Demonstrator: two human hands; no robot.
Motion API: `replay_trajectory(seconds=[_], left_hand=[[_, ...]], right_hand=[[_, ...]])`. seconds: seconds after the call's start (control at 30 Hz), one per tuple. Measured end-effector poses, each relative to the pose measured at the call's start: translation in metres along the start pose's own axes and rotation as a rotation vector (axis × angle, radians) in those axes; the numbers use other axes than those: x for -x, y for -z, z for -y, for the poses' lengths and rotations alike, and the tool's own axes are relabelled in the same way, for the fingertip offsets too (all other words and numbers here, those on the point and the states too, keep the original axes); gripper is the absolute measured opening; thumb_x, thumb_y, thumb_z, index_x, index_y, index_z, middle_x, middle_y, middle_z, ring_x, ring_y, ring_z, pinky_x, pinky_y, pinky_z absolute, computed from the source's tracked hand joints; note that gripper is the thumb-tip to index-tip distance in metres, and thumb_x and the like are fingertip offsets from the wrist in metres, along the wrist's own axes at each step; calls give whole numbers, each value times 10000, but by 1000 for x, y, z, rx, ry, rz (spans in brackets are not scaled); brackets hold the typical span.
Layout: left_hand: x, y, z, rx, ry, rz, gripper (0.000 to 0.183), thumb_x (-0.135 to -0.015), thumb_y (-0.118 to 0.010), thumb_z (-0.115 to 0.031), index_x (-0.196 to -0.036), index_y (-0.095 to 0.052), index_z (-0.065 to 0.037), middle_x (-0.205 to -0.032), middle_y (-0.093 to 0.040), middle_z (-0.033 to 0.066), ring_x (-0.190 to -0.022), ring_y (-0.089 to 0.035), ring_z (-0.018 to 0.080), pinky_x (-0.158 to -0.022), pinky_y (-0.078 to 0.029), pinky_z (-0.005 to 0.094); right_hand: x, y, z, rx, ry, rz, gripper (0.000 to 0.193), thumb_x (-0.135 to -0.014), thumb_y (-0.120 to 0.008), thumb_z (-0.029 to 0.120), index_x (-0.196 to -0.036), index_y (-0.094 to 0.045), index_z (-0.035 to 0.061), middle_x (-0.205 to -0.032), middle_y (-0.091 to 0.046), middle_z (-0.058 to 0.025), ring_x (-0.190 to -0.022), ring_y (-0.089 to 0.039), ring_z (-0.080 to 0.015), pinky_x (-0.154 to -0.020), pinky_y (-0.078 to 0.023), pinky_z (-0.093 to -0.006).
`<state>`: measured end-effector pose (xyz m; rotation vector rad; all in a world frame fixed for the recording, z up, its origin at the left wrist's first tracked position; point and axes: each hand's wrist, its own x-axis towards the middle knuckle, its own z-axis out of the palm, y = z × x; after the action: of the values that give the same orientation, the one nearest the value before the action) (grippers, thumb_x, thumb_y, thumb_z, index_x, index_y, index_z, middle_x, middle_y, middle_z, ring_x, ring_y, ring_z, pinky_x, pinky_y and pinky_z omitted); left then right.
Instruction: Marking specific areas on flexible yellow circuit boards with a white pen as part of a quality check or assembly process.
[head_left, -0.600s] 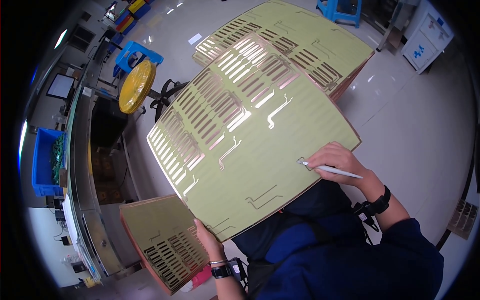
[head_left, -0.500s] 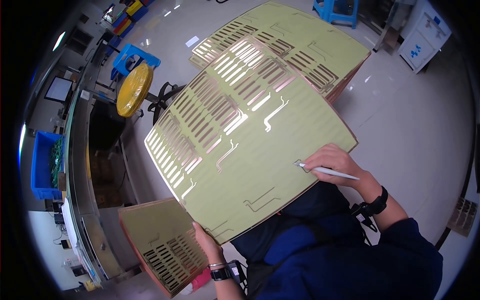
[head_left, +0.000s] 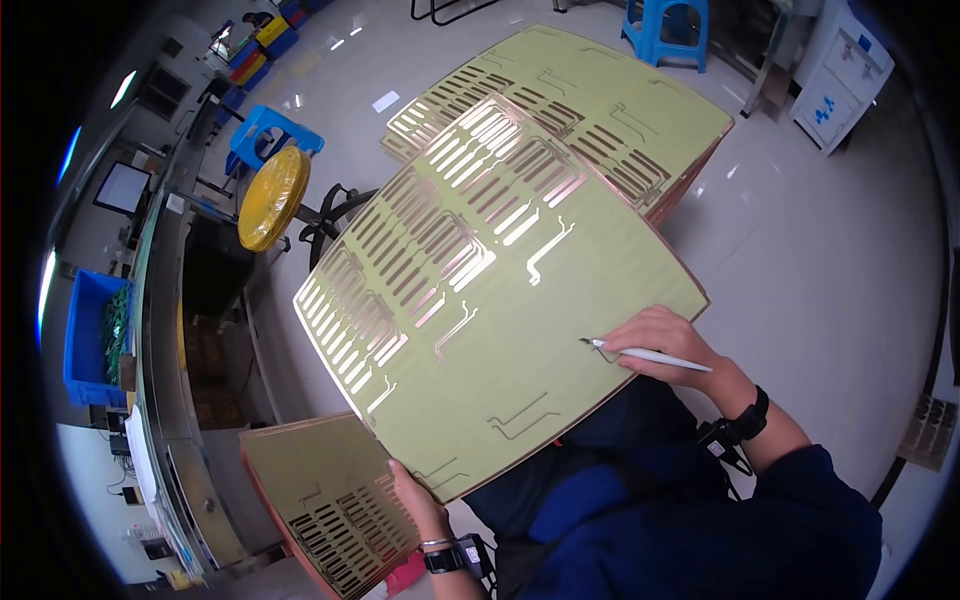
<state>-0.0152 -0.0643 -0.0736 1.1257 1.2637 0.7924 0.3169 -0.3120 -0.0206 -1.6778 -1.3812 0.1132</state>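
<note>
A large pale-green circuit board panel (head_left: 600, 270) with rows of shiny copper traces lies tilted across my lap. My left hand (head_left: 416, 503) grips its near left corner, thumb on top, with the fingers hidden underneath. My right hand (head_left: 660, 340) rests on the panel's right near part. It pinches a slim white craft knife (head_left: 668, 359) like a pen. The knife's dark pointed tip is at a short thin trace, but I cannot tell whether it touches the surface.
Beyond my panel lies a stack of similar panels (head_left: 660, 110). Another stack (head_left: 300, 450) leans at the lower left. A yellow-covered round stool (head_left: 273, 200) and a blue plastic stool (head_left: 275, 135) stand left; a second blue stool (head_left: 668, 35) stands far right. A blue bin (head_left: 95, 340) sits on the left bench.
The panel and surroundings sit slightly lower in the picture. My right hand has shifted slightly with the knife, whose dark tip now shows more plainly. My left hand keeps its grip.
</note>
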Motion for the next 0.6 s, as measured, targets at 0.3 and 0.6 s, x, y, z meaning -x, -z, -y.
replay_trajectory(seconds=[0.3, 0.6], left_hand=[[-5, -9, -4, -56, -11, -13, 548, -978, -384, -424, -1211, -482, 62, -1167, -558, 127, -1025, -554, 199, -898, -446, 313], [-4, 14, -9, -22, 53, 47, 498, -997, -362, -345, -1206, -497, 86, -1180, -560, 149, -1034, -546, 196, -907, -433, 313]], right_hand=[[-9, 19, 18, 5, -103, -30, 187, -807, -641, 89, -986, -673, 50, -816, -668, -86, -719, -619, -238, -668, -483, -329], [-70, 144, 127, 66, 567, -528, 436, -962, -364, 468, -1188, -478, 113, -1095, -560, -219, -618, -521, -195, -545, -452, -281]])
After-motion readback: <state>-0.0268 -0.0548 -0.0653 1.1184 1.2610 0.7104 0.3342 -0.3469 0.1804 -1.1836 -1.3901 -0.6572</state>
